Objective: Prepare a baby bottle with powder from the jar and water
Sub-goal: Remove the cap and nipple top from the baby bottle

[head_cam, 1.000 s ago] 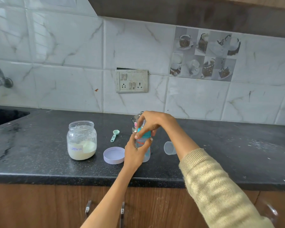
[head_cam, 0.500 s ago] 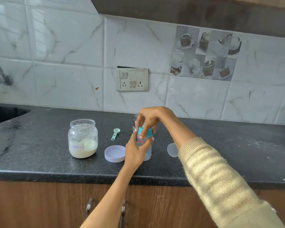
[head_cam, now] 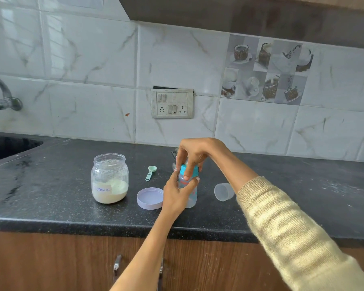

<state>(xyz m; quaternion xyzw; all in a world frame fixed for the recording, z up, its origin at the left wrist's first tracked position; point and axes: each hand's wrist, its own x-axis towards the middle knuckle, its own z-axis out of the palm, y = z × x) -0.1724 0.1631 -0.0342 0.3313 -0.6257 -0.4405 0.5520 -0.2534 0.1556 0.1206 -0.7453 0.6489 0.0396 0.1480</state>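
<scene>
Nearest the camera, the left hand (head_cam: 174, 196) is wrapped around the body of the clear plastic baby bottle (head_cam: 190, 192), which stands upright on the black speckled stone bench (head_cam: 51, 211) close to its front edge. The right hand (head_cam: 194, 155) comes down from above, fingers pinched on the bottle's teal screw collar (head_cam: 188, 170).

Just left of the bottle lies the round lilac plastic lid (head_cam: 150, 198), open side up. To the right, a small clear plastic cap (head_cam: 223, 192) rests on its side. Further left stands the open clear jar of pale powder (head_cam: 109, 178) with a handwritten label. Behind the lid lies a mint-green plastic measuring scoop (head_cam: 150, 172). A metal vessel (head_cam: 174, 158) is mostly hidden behind the hands.

The step in hand looks like turning the collar; whether on or off cannot be told. The next move probably calls for a firm hold below while the top twists squarely.
</scene>
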